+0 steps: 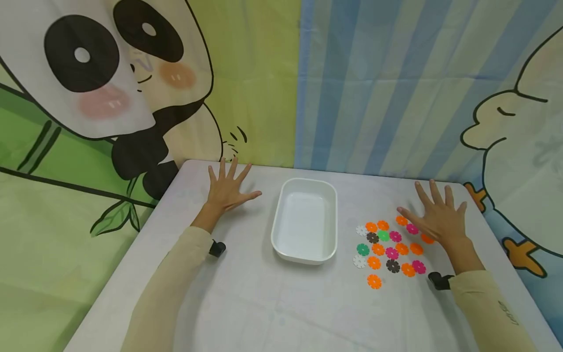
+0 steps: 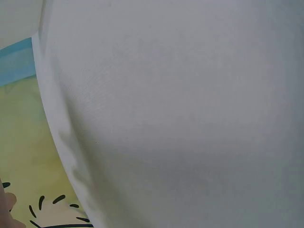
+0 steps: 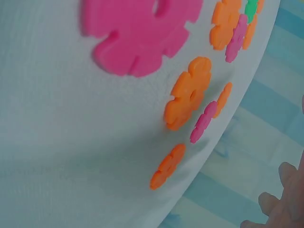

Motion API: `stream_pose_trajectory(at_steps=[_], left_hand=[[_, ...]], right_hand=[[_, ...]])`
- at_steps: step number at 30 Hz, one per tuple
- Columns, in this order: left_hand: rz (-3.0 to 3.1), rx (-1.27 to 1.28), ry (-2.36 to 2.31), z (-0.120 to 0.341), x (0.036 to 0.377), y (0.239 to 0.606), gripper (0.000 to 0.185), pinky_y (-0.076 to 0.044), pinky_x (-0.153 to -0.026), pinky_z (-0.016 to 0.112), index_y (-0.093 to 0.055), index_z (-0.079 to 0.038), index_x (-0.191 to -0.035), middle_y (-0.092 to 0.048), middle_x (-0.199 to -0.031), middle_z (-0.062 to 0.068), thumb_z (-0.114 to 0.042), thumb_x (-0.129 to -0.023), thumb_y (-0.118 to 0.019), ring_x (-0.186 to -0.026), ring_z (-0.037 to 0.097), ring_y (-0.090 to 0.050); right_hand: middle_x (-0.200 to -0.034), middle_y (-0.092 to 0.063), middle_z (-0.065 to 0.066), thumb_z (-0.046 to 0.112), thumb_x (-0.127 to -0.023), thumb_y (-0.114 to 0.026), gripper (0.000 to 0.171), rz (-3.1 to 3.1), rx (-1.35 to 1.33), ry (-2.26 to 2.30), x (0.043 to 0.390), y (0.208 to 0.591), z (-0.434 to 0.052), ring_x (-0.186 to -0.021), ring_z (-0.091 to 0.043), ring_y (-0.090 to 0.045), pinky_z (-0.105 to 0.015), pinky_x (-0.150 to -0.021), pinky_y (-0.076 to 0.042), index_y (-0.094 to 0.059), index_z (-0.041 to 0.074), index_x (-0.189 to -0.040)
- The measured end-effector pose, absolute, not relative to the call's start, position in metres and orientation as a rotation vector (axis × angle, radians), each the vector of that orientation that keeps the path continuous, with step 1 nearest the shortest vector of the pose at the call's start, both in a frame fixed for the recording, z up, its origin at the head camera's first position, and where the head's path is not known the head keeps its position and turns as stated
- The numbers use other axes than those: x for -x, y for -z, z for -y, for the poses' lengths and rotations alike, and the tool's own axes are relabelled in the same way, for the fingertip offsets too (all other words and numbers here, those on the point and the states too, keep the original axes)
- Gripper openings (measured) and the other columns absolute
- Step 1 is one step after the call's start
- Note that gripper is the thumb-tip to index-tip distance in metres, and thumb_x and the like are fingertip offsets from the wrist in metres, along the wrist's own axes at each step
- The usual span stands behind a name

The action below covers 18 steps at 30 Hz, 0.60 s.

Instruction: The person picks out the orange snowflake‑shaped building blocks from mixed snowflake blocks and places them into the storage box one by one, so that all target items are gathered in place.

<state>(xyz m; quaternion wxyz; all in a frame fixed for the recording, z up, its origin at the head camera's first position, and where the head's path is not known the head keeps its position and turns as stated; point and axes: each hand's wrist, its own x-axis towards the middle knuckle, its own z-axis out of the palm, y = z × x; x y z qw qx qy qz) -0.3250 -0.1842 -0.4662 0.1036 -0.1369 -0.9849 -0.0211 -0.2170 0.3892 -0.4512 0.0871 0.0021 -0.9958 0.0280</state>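
My left hand [image 1: 225, 190] is spread wide over the table's far left part, fingers straight, holding nothing. To its right stands a white rectangular tray [image 1: 304, 222] with nothing in it. Over the far right side my right hand [image 1: 441, 218] is spread too, all fingers apart and holding nothing. It overlaps the edge of a group of flower-shaped plastic discs in orange, pink, green, brown and white. One orange disc [image 1: 374, 281] lies nearest me. In the right wrist view a large pink disc [image 3: 142, 38] is close to the camera, with fingertips [image 3: 270, 203] at the lower right.
The table [image 1: 281, 313] has a white cover. Behind it hangs a printed curtain [image 1: 255, 83] with a panda, stripes and a white bird figure. Black wrist camera mounts [image 1: 217, 248] stick out beside both sleeves.
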Motion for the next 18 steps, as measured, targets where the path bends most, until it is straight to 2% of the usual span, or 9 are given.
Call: stream_pose_trajectory(at_steps=[2, 4, 5, 7, 8, 10, 12, 14, 18], left_hand=[[2.898, 0.419, 0.097, 0.184, 0.324, 0.465, 0.103, 0.01, -0.108, 0.074, -0.019, -0.033, -0.156, -0.009, -0.162, 0.014, -0.093, -0.073, -0.029, -0.145, 0.046, 0.003], [2.877, 0.441, 0.221, 0.183, 0.322, 0.463, 0.094, -0.01, -0.113, 0.071, -0.024, -0.028, -0.156, -0.02, -0.16, 0.015, -0.083, -0.081, -0.038, -0.145, 0.044, -0.014], [2.86, 0.45, 0.32, 0.181, 0.319, 0.461, 0.086, -0.023, -0.112, 0.066, -0.03, -0.024, -0.154, -0.029, -0.156, 0.015, -0.075, -0.086, -0.044, -0.141, 0.041, -0.028], [2.803, 0.477, 0.557, 0.173, 0.313, 0.458, 0.067, -0.045, -0.099, 0.056, -0.046, -0.014, -0.145, -0.049, -0.14, 0.015, -0.054, -0.092, -0.055, -0.121, 0.035, -0.053], [2.762, 0.492, 0.679, 0.168, 0.308, 0.457, 0.056, -0.052, -0.09, 0.05, -0.054, -0.009, -0.137, -0.057, -0.129, 0.014, -0.043, -0.093, -0.059, -0.108, 0.031, -0.06], [2.688, 0.51, 0.897, 0.156, 0.299, 0.453, 0.038, -0.057, -0.073, 0.041, -0.063, -0.003, -0.121, -0.065, -0.108, 0.01, -0.026, -0.091, -0.064, -0.084, 0.025, -0.064], [2.626, 0.529, 1.057, 0.144, 0.291, 0.452, 0.027, -0.057, -0.068, 0.034, -0.067, -0.001, -0.111, -0.067, -0.099, 0.008, -0.017, -0.089, -0.068, -0.077, 0.02, -0.064], [2.575, 0.544, 1.217, 0.132, 0.282, 0.453, 0.026, -0.058, -0.07, 0.028, -0.068, -0.001, -0.111, -0.067, -0.1, 0.008, -0.012, -0.088, -0.07, -0.081, 0.018, -0.065], [2.476, 0.534, 1.534, 0.114, 0.267, 0.46, 0.032, -0.058, -0.088, 0.034, -0.065, -0.003, -0.117, -0.064, -0.113, 0.008, -0.008, -0.086, -0.073, -0.102, 0.022, -0.065]], right_hand=[[-0.16, -0.003, -0.024, 0.071, -0.085, -0.049, 0.099, 2.958, -0.014, -0.092, 0.218, 0.451, -0.389, -0.142, -0.053, 0.004, -0.086, -0.097, 0.0, -0.006, 0.02, -0.158], [-0.159, -0.008, -0.025, 0.066, -0.086, -0.053, 0.097, 2.94, -0.04, -0.172, 0.218, 0.451, -0.388, -0.141, -0.053, -0.004, -0.083, -0.1, -0.007, -0.008, 0.017, -0.158], [-0.158, -0.013, -0.026, 0.062, -0.088, -0.055, 0.095, 2.934, -0.053, -0.239, 0.219, 0.451, -0.387, -0.14, -0.053, -0.01, -0.082, -0.101, -0.012, -0.011, 0.015, -0.157], [-0.152, -0.026, -0.028, 0.05, -0.09, -0.061, 0.087, 2.921, -0.095, -0.413, 0.219, 0.452, -0.384, -0.135, -0.052, -0.025, -0.078, -0.1, -0.025, -0.021, 0.009, -0.155], [-0.148, -0.033, -0.029, 0.044, -0.091, -0.064, 0.082, 2.916, -0.12, -0.515, 0.219, 0.453, -0.383, -0.131, -0.051, -0.032, -0.075, -0.099, -0.032, -0.027, 0.007, -0.153], [-0.139, -0.045, -0.029, 0.033, -0.09, -0.069, 0.07, 2.915, -0.159, -0.696, 0.22, 0.456, -0.382, -0.123, -0.048, -0.043, -0.069, -0.095, -0.042, -0.039, 0.003, -0.147], [-0.132, -0.053, -0.027, 0.025, -0.088, -0.073, 0.062, 2.92, -0.194, -0.801, 0.221, 0.46, -0.381, -0.116, -0.046, -0.05, -0.063, -0.092, -0.048, -0.048, 0.0, -0.14], [-0.129, -0.057, -0.025, 0.021, -0.086, -0.076, 0.059, 2.936, -0.203, -0.861, 0.221, 0.466, -0.383, -0.113, -0.044, -0.055, -0.057, -0.089, -0.052, -0.053, 0.001, -0.136], [-0.125, -0.06, -0.023, 0.018, -0.084, -0.078, 0.057, 2.942, -0.182, -0.907, 0.219, 0.476, -0.388, -0.11, -0.042, -0.059, -0.051, -0.087, -0.053, -0.056, 0.001, -0.133]])
